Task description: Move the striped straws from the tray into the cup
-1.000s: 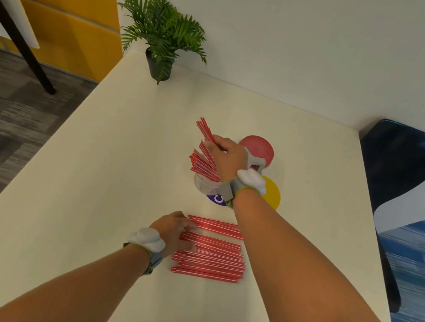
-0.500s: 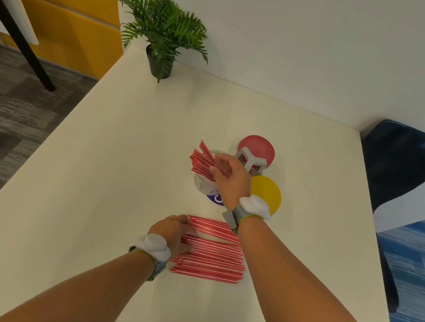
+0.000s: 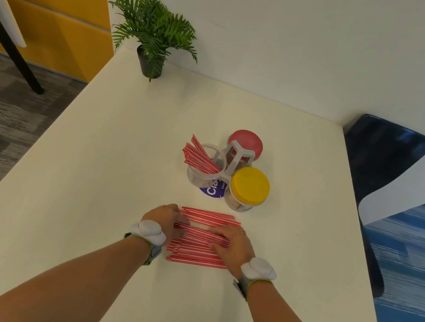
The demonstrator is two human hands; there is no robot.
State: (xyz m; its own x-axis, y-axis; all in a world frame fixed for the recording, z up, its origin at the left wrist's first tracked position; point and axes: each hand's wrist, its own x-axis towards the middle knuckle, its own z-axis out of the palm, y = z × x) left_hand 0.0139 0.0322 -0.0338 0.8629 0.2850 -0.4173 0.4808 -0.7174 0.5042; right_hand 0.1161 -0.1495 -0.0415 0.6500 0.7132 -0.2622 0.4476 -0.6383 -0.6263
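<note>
A pile of red-and-white striped straws (image 3: 201, 256) lies flat on the cream table (image 3: 87, 196), close in front of me; no tray shows under it. My left hand (image 3: 163, 218) curls over the left ends of a small bundle at the pile's middle. My right hand (image 3: 232, 244) closes its fingers over the right end of the same bundle. Beyond the pile stands a clear cup (image 3: 204, 177) in a white holder, with several striped straws (image 3: 198, 155) leaning out of it to the left.
In the same holder (image 3: 237, 154) stand a red-lidded jar (image 3: 247, 141) and a yellow-lidded jar (image 3: 250, 185), right of the cup. A potted plant (image 3: 153, 38) stands at the far left corner. A blue chair (image 3: 382, 150) is off the right edge.
My right hand left the cup, where its straws now stand, and came back down onto the pile. My left hand stayed at the pile's left end.
</note>
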